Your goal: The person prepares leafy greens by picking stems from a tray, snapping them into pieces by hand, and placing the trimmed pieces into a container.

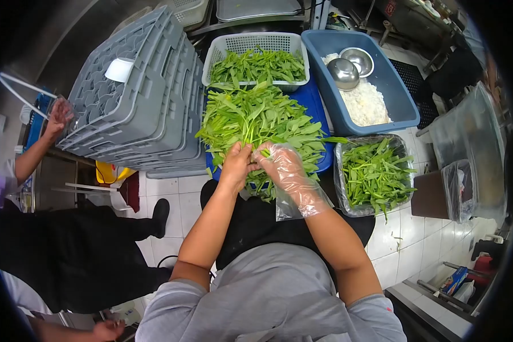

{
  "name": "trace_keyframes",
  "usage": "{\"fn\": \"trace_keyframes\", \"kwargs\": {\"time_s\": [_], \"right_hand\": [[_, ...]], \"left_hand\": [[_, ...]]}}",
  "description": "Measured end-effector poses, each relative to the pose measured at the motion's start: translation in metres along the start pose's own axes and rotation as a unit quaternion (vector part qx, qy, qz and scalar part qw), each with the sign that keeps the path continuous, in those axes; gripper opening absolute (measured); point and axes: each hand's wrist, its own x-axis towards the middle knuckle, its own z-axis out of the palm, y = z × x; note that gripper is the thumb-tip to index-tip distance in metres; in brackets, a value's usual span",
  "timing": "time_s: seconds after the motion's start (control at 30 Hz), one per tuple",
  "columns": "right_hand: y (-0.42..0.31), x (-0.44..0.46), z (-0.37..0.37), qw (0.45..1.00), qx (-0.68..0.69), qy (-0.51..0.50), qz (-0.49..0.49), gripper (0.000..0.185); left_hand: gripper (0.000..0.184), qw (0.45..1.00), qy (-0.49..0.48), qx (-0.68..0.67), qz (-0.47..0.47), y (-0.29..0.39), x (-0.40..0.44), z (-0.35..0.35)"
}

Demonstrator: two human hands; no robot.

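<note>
A large heap of leafy green stems [268, 111], looking like water spinach, lies on a blue lid or board [310, 97] in front of me. My left hand [235, 164] is bare and closed around stems at the near side of the heap. Beside it, my right hand [285, 165] wears a clear plastic glove and pinches the same bunch of stems. The two hands almost touch. Behind the heap stands a white perforated basket [256, 41] with cut greens in it. To the right is a plastic-lined bin [376, 214] full of picked greens.
A blue tub [402, 108] holds white rice and two metal bowls [343, 74]. Stacked grey dish racks [148, 108] stand at left, with a white cup [119, 69] on top. Another person's hand [60, 117] is by the racks. A brown bin [433, 196] stands at right.
</note>
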Motion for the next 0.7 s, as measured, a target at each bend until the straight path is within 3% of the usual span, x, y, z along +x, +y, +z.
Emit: {"fn": "trace_keyframes", "kwargs": {"time_s": [0.07, 0.2, 0.27, 0.37, 0.43, 0.47, 0.5, 0.53, 0.57, 0.63, 0.67, 0.7], "right_hand": [[0.002, -0.001, -0.001, 0.999, -0.033, -0.003, 0.008, 0.025], [0.003, -0.01, -0.007, 0.994, 0.092, 0.053, 0.002, 0.021], [0.002, -0.017, -0.018, 0.984, 0.15, 0.091, -0.021, 0.017], [0.014, -0.036, -0.047, 0.966, 0.214, 0.139, 0.033, 0.013], [0.023, -0.054, -0.079, 0.939, 0.25, 0.236, 0.03, 0.01], [0.023, -0.062, -0.106, 0.942, 0.17, 0.28, 0.068, 0.011], [0.026, -0.07, -0.125, 0.92, 0.23, 0.315, 0.031, 0.011], [0.046, -0.078, -0.146, 0.923, 0.209, 0.321, 0.04, 0.011], [0.051, -0.082, -0.167, 0.931, 0.128, 0.312, 0.141, 0.017], [0.069, -0.08, -0.178, 0.929, -0.13, 0.301, 0.173, 0.023], [0.08, -0.082, -0.183, 0.902, -0.258, 0.29, 0.187, 0.025], [0.089, -0.085, -0.185, 0.894, -0.299, 0.308, 0.128, 0.034]], "left_hand": [[0.024, 1.0, 0.004, -0.019, -0.004, -0.003, 0.001, 0.002], [0.025, 0.994, 0.039, -0.094, -0.046, -0.011, 0.005, 0.003], [0.02, 0.988, 0.006, -0.139, -0.062, -0.009, 0.003, 0.0], [0.017, 0.982, -0.02, -0.167, -0.081, -0.005, 0.002, 0.001], [0.017, 0.982, -0.025, -0.165, -0.086, -0.004, 0.002, -0.001], [0.017, 0.983, -0.027, -0.161, -0.086, -0.005, 0.001, -0.003], [0.017, 0.983, -0.03, -0.156, -0.086, -0.006, 0.0, -0.004], [0.015, 0.986, -0.028, -0.141, -0.085, -0.008, -0.001, -0.005], [0.014, 0.988, -0.027, -0.126, -0.084, -0.009, -0.001, -0.005], [0.013, 0.991, -0.026, -0.103, -0.081, -0.012, -0.008, -0.004], [0.012, 0.992, -0.028, -0.094, -0.077, -0.01, -0.013, -0.002], [0.011, 0.993, -0.033, -0.087, -0.069, -0.005, -0.013, 0.002]]}}
